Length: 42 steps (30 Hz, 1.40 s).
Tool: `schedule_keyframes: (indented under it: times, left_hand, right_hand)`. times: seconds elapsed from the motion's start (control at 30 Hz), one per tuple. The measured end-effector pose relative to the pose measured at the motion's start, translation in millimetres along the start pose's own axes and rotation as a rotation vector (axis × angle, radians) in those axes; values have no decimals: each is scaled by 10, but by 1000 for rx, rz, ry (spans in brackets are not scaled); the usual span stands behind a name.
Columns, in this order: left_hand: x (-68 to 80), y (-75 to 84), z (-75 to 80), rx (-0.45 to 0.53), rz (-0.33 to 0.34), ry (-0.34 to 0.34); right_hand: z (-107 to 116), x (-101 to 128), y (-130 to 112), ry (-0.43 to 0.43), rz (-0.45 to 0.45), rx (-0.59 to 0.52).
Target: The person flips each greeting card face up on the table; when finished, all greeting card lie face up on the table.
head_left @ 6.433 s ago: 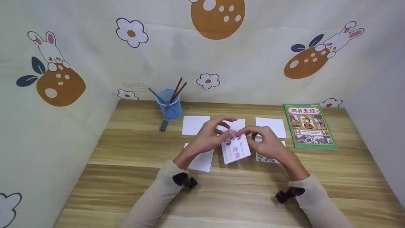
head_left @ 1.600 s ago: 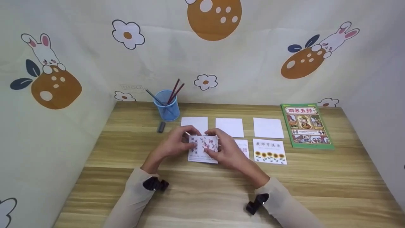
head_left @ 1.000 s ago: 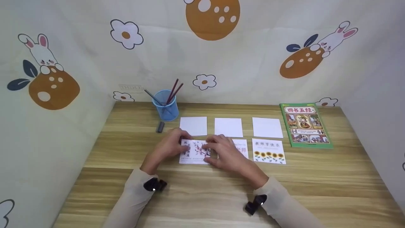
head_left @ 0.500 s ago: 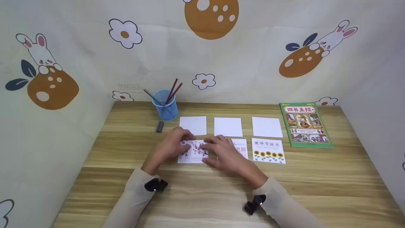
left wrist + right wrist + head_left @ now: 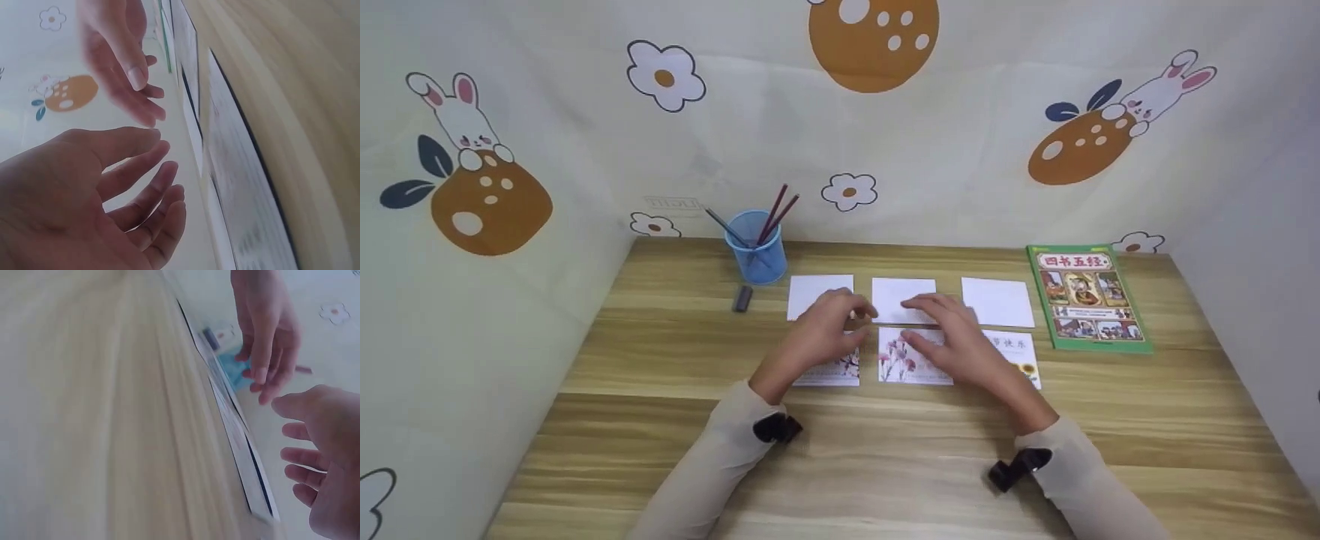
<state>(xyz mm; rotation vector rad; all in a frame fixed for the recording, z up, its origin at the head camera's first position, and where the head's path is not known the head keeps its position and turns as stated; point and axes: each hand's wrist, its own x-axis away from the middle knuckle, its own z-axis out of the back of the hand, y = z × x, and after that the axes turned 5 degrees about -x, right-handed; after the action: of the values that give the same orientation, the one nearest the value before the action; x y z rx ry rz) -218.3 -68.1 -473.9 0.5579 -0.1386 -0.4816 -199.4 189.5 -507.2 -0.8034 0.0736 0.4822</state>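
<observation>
My left hand [image 5: 823,330] hovers over the left pair of cards, fingers loosely bent and nothing in them. Beneath it lies a blossom card [image 5: 838,375], partly covered. Above the carnation card [image 5: 896,366] my right hand [image 5: 964,343] hangs with relaxed fingers, also holding nothing. It hides much of the sunflower card [image 5: 1029,373]. Behind this row lie a left white card [image 5: 812,291], a middle one and a right white card [image 5: 999,302]. The left wrist view shows both hands apart from the cards, fingertips facing each other.
A blue mesh pencil cup [image 5: 759,259] with several pencils stands at the back left, a dark grey eraser [image 5: 742,298] before it. A green-edged book [image 5: 1091,300] lies at the right. Patterned cloth [image 5: 765,135] rises behind the wooden table [image 5: 885,465].
Earlier both hands held the carnation card, then the blossom card, which was laid flat at the left of the front row. Since then both hands have let go, lifted and shifted right.
</observation>
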Motion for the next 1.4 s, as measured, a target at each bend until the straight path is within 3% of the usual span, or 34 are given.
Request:
schedule_keyframes:
  times: [0.23, 0.47, 0.63, 0.9, 1.13, 1.4]
  left_hand:
    - [-271, 373, -244, -3, -4, -24]
    - [-479, 637, -481, -19, -135, -13]
    - [-607, 839, -591, -20, -181, -27]
    - [-699, 1082, -749, -106, -95, -124]
    - [-697, 1114, -828, -86, -60, -151]
    - [-742, 1096, -802, -1, -43, -137]
  right_hand:
    - [510, 194, 504, 102, -117, 7]
    - [815, 312, 720, 146, -218, 33]
    - [846, 355, 774, 145, -237, 49]
    - [794, 384, 786, 113, -272, 60]
    - [791, 398, 769, 96, -293, 60]
    - [805, 399, 787, 103, -268, 49]
